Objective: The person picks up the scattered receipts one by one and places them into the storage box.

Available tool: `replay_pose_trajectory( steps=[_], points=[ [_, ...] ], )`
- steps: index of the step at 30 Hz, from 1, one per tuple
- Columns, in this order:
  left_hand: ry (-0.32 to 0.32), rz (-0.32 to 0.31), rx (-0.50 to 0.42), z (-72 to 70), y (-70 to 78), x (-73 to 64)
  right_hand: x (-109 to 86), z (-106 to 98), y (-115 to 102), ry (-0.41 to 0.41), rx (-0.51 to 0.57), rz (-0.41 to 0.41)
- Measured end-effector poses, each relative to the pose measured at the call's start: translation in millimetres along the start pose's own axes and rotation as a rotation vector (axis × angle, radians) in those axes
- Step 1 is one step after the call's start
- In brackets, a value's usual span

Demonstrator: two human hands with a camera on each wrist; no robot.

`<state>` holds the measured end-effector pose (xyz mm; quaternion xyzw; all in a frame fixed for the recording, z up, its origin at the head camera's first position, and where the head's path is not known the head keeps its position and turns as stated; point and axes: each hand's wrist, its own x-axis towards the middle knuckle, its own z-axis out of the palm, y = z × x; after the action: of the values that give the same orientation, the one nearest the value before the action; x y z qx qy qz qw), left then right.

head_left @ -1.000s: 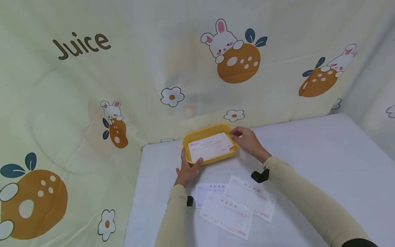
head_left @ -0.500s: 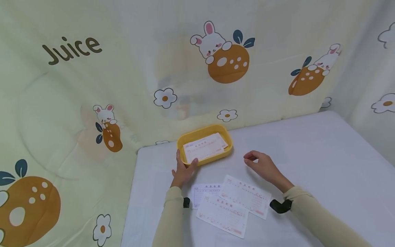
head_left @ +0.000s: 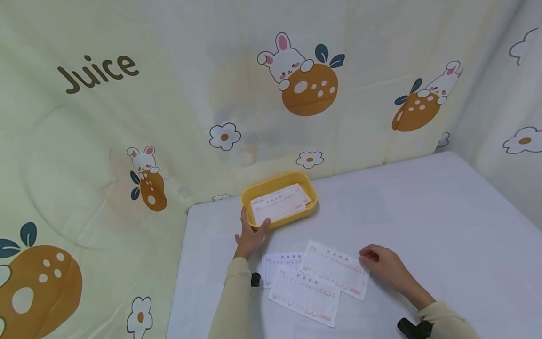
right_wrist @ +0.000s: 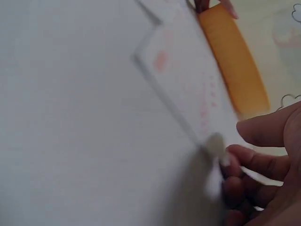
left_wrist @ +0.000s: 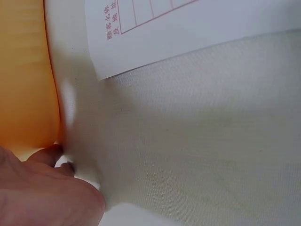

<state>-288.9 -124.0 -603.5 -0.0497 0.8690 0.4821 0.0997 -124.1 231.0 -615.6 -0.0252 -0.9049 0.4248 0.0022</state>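
Observation:
In the head view a yellow tray (head_left: 293, 218) stands at the back of the table, with white slips (head_left: 279, 205) printed in red inside it. My left hand (head_left: 249, 241) grips its near left corner, thumb over the rim. My right hand (head_left: 387, 267) hovers at the right edge of a red-printed slip (head_left: 334, 270) lying on the table. In the right wrist view the thumb (right_wrist: 268, 127) stands apart from the loosely curled fingers (right_wrist: 235, 188), which are close to that slip's edge. Nothing shows between them.
A second red-printed slip (head_left: 305, 297) overlaps a purple-printed one (head_left: 273, 263) in front of the tray. Behind the table (head_left: 415, 207) hangs a curtain (head_left: 190, 94) with bunnies and flowers.
My right hand has left the tray's right end and moved toward me and right, down to the loose slips. The left hand keeps its hold on the tray. The view has shifted slightly.

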Motion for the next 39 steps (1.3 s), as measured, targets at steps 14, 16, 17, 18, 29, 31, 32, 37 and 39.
replay_pose_trajectory(
  steps=[14,16,17,18,29,31,32,37,39],
  points=[
    [0.008,-0.015,0.013,-1.2,-2.4,5.6,-26.7,14.0,13.1,0.093,-0.018,0.044],
    [0.011,-0.004,0.006,-1.5,-2.1,4.8,-27.7,14.3,14.1,0.101,-0.016,0.063],
    [0.012,0.001,0.001,-1.7,-1.2,4.3,-28.1,14.5,14.7,0.106,-0.017,0.068],
    [0.014,0.003,-0.004,-1.7,-0.7,4.0,-28.4,14.6,15.1,0.112,-0.015,0.071],
    [-0.004,-0.072,0.04,0.5,0.4,5.1,-32.5,16.7,13.6,0.165,0.036,0.133],
    [-0.01,-0.082,0.045,1.2,-0.4,6.1,-34.9,18.0,14.6,0.192,0.049,0.135],
    [-0.011,-0.084,0.042,1.2,-0.5,6.2,-35.9,18.6,15.0,0.202,0.053,0.135],
    [-0.001,-0.061,0.033,1.7,-1.0,4.1,-37.8,19.6,16.9,0.215,0.068,0.138],
    [0.001,-0.055,0.03,1.7,-0.9,2.6,-37.6,19.2,16.8,0.202,0.077,0.152]
  ],
)
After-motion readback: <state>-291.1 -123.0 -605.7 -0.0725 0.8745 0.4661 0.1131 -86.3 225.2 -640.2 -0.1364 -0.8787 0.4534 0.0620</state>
